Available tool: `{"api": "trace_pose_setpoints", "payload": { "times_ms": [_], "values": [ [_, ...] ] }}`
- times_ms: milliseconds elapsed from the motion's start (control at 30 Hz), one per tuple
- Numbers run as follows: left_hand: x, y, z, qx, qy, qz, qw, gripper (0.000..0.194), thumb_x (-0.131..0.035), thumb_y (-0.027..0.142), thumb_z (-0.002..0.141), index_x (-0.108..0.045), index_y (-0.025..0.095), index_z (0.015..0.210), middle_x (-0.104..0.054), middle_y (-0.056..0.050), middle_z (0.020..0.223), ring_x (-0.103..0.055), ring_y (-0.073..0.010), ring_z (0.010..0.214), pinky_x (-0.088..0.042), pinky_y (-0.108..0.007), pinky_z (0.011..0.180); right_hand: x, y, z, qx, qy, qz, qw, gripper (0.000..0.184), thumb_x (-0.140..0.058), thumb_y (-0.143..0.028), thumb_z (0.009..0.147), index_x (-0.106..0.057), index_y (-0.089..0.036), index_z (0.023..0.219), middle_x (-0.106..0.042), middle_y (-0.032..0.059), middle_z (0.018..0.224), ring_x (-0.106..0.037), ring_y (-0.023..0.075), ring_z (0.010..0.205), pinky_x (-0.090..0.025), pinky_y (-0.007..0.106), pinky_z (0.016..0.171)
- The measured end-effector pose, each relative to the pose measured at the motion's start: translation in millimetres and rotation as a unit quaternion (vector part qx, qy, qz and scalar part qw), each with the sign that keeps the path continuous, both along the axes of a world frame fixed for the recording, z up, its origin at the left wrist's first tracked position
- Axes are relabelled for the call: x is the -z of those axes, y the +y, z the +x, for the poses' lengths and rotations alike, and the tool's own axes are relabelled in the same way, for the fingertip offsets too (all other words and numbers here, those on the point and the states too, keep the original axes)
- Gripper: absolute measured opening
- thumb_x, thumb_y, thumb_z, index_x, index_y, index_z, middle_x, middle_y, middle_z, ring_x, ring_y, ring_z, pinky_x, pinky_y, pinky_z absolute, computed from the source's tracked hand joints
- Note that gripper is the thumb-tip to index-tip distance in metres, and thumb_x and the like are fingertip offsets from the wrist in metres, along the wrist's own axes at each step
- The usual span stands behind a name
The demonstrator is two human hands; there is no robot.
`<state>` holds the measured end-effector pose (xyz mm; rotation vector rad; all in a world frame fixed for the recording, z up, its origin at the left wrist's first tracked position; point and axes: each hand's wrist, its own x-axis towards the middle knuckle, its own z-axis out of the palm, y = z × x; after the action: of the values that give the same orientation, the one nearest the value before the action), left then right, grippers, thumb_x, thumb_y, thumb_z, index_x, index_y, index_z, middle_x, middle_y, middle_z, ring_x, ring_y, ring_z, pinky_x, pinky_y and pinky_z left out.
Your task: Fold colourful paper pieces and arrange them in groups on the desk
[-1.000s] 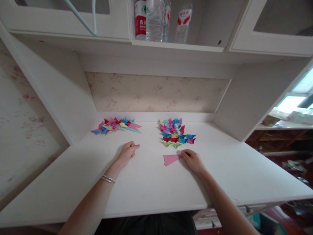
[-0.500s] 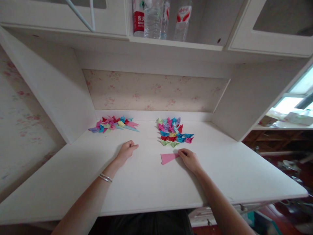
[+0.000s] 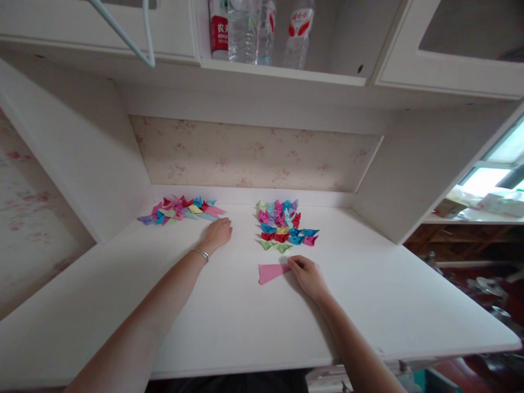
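A pink folded paper piece [image 3: 269, 272] lies flat on the white desk [image 3: 245, 322], its point toward the right. My right hand [image 3: 308, 275] rests on the desk with curled fingers pinching that right tip. My left hand [image 3: 218, 233] is stretched forward, palm down with the fingers flat on the desk and nothing in it, just short of the left pile of folded paper pieces [image 3: 180, 210]. A second, denser pile of small folded colourful pieces [image 3: 283, 225] sits right behind the pink piece. A thin bracelet circles my left wrist.
The desk sits in a white alcove with slanted side panels [image 3: 82, 158] and a floral back wall. Water bottles [image 3: 249, 30] stand on the shelf overhead. A white hanger [image 3: 135, 38] hangs at the upper left. Cluttered shelves and floor lie to the right.
My left hand has moved forward across the desk toward the left pile, its fingers flattening. My right hand and the pink piece stayed put. The view shifted slightly.
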<state>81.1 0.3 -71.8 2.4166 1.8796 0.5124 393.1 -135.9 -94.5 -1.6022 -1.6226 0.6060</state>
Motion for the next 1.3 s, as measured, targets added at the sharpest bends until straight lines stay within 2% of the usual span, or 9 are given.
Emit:
{"api": "trace_pose_setpoints", "payload": {
  "times_ms": [200,367,567,700,800,900,967,1100,1300],
  "values": [
    [7.8,0,5,-0.01,0.062,-0.014,0.998,0.033,-0.037,0.023,0.092,-0.063,0.011,0.108,-0.063,-0.018,0.122,-0.057,-0.0233,0.116,-0.04,-0.033,0.098,-1.7,0,1,-0.017,-0.015,0.006,1.0,0.029,-0.049,-0.042,0.084,-0.07,-0.023,0.08,-0.071,0.0023,0.081,-0.062,0.0183,0.074,-0.041,0.028,0.067],
    [3.2,-32,0,0.004,0.092,-0.004,0.996,0.033,-0.034,0.019,0.092,-0.067,0.014,0.097,-0.069,-0.016,0.104,-0.065,-0.0236,0.097,-0.046,-0.035,0.086,0.4,3,2,-0.022,-0.017,0.013,1.0,0.028,-0.049,-0.04,0.084,-0.071,-0.023,0.08,-0.072,0.0024,0.082,-0.063,0.0186,0.075,-0.042,0.028,0.068],
    [-6.4,-81,0,0.065,0.097,0.005,0.993,0.028,-0.04,0.016,0.09,-0.068,0.018,0.087,-0.069,-0.01,0.095,-0.065,-0.0196,0.093,-0.046,-0.03,0.084,-0.1,3,2,-0.014,-0.02,0.015,1.0,0.029,-0.048,-0.041,0.084,-0.071,-0.023,0.082,-0.072,0.0029,0.084,-0.063,0.0196,0.077,-0.042,0.028,0.07],
    [-9.1,-104,-1,0.111,0.075,0.018,0.991,0.029,-0.04,0.019,0.091,-0.068,0.021,0.088,-0.065,-0.007,0.113,-0.063,-0.0168,0.098,-0.045,-0.028,0.09,-1.6,2,2,0.0,-0.002,0.015,1.0,0.031,-0.048,-0.043,0.083,-0.07,-0.022,0.083,-0.072,0.0038,0.084,-0.063,0.0202,0.078,-0.042,0.029,0.071],
    [-11.4,-96,-13,0.099,0.033,0.027,0.994,0.03,-0.038,0.022,0.093,-0.068,0.022,0.096,-0.057,-0.006,0.127,-0.061,-0.0158,0.104,-0.042,-0.028,0.097,-2.5,3,1,0.01,0.021,0.018,1.0,0.031,-0.05,-0.044,0.082,-0.07,-0.021,0.084,-0.072,0.005,0.086,-0.064,0.021,0.08,-0.043,0.03,0.073],
    [-12.6,-70,-35,0.03,0.022,-0.003,0.999,0.033,-0.04,0.024,0.091,-0.063,0.018,0.114,-0.058,-0.01,0.126,-0.057,-0.0193,0.114,-0.038,-0.03,0.104,-2.3,3,2,0.015,0.043,0.025,0.999,0.032,-0.052,-0.045,0.081,-0.071,-0.02,0.082,-0.073,0.0058,0.085,-0.064,0.0216,0.079,-0.044,0.031,0.073],
    [-12.2,-52,-49,0.018,0.029,-0.031,0.999,0.04,-0.046,0.025,0.087,-0.058,0.012,0.123,-0.056,-0.016,0.131,-0.052,-0.0239,0.123,-0.035,-0.033,0.107,-1.5,3,2,0.014,0.05,0.031,0.998,0.032,-0.052,-0.045,0.081,-0.071,-0.02,0.081,-0.072,0.0055,0.084,-0.064,0.0213,0.078,-0.044,0.031,0.072],
    [-12.8,-30,-64,0.069,0.041,-0.093,0.992,0.047,-0.053,0.03,0.083,-0.056,0.017,0.128,-0.052,-0.011,0.139,-0.047,-0.0234,0.128,-0.033,-0.032,0.108,-0.2,4,4,0.009,0.047,0.031,0.998,0.033,-0.051,-0.046,0.081,-0.071,-0.02,0.081,-0.072,0.005,0.083,-0.064,0.0211,0.077,-0.044,0.03,0.071],
    [-19.7,-25,-66,0.115,0.029,-0.159,0.98,0.05,-0.062,0.037,0.074,-0.061,0.022,0.121,-0.06,-0.01,0.129,-0.057,-0.0244,0.115,-0.038,-0.032,0.101,-0.2,3,4,0.001,0.045,0.025,0.999,0.034,-0.05,-0.046,0.082,-0.071,-0.019,0.082,-0.072,0.005,0.081,-0.063,0.0202,0.075,-0.043,0.029,0.069]
  ]
}}
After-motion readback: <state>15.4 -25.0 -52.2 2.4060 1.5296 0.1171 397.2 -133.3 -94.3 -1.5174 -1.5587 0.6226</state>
